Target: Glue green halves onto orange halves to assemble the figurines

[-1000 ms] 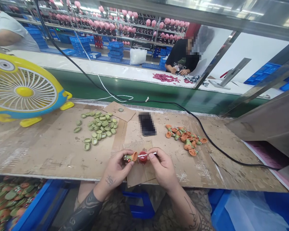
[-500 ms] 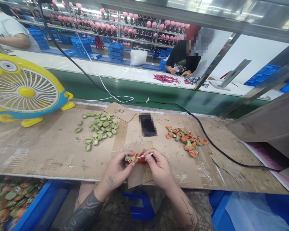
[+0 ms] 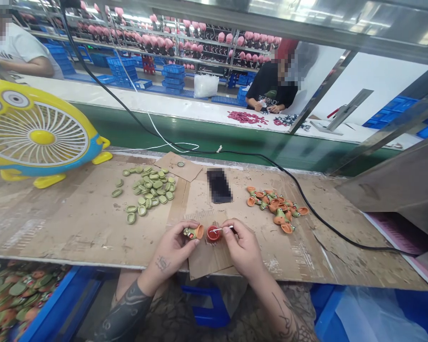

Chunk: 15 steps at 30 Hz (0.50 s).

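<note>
Writing: black shirt (image 3: 271,90) of the co-worker across the way has pale lettering, "RIND" roughly legible, rest too blurred. Character-like tattoo on the person's left wrist (image 3: 161,262), can't read it. Phone (image 3: 220,186) screen pixelated.

Left hand (image 3: 176,243): fingers pinching a green-and-orange piece (image 3: 194,232), held just above the desk (image 3: 89,228), left of the red pot (image 3: 209,237). Piece's long axis runs roughly left-right; hollow orange end points right, toward the pot, green end back into the palm.

Right hand (image 3: 243,247): fingertips gripping a thin white stick (image 3: 219,230), long axis nearly level, tipped slightly down to the left, tip at the pot's mouth. Can't tell if it touches the red contents. Stick and piece apart.

Pot sits on a cardboard sheet (image 3: 207,263), between the hands. Green oval pieces (image 3: 153,185) heaped left, more green-and-orange ones (image 3: 277,205) heaped right, facing mixed ways. Yellow fan (image 3: 42,137) far left.
</note>
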Motion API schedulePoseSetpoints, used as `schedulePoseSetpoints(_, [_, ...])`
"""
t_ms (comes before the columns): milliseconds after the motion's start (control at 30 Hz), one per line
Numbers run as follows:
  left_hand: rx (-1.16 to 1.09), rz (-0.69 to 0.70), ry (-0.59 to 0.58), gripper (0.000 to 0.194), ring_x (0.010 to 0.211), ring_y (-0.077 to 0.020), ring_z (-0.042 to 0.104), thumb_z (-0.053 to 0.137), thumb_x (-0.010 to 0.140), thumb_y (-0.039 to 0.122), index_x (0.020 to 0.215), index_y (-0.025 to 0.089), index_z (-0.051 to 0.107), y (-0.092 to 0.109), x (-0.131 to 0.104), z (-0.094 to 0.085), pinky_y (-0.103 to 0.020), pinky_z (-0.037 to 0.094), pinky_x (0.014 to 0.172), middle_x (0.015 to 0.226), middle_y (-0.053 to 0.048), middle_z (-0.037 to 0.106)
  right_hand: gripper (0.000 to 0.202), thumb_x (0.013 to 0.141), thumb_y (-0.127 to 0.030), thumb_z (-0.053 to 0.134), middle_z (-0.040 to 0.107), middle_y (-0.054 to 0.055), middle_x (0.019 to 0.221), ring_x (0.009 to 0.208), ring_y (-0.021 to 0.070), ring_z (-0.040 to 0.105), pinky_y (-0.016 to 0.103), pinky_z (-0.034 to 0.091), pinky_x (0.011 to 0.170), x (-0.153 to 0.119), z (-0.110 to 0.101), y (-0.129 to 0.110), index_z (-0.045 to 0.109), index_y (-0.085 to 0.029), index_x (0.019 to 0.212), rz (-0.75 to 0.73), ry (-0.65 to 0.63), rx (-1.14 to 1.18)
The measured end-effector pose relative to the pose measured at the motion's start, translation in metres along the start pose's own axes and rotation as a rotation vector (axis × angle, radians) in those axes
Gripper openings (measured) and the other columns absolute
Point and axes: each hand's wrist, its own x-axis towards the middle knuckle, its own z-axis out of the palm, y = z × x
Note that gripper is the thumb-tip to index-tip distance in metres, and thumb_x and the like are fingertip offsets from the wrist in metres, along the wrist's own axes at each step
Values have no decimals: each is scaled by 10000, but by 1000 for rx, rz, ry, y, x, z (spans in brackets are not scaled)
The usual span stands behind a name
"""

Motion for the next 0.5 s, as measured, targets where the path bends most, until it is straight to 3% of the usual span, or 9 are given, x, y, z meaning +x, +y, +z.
schedulePoseSetpoints(233, [-15,-25,-4,216,1156,-274,643,755,853,225,1062,195,708,1,2,0,-371,534,923,1172,-113,694,156,967,-182,563,707,38,923,917,214,641,318,439,836,4,-2,7,700,-213,898,-37,-134,-56])
schedulePoseSetpoints(500, [-77,4,4,203,1095,-251,677,772,840,194,1035,195,716,4,2,-1,-377,541,957,1090,-89,724,205,1034,-346,522,703,15,858,788,162,657,254,498,722,-1,2,-7,662,-209,971,49,-22,139])
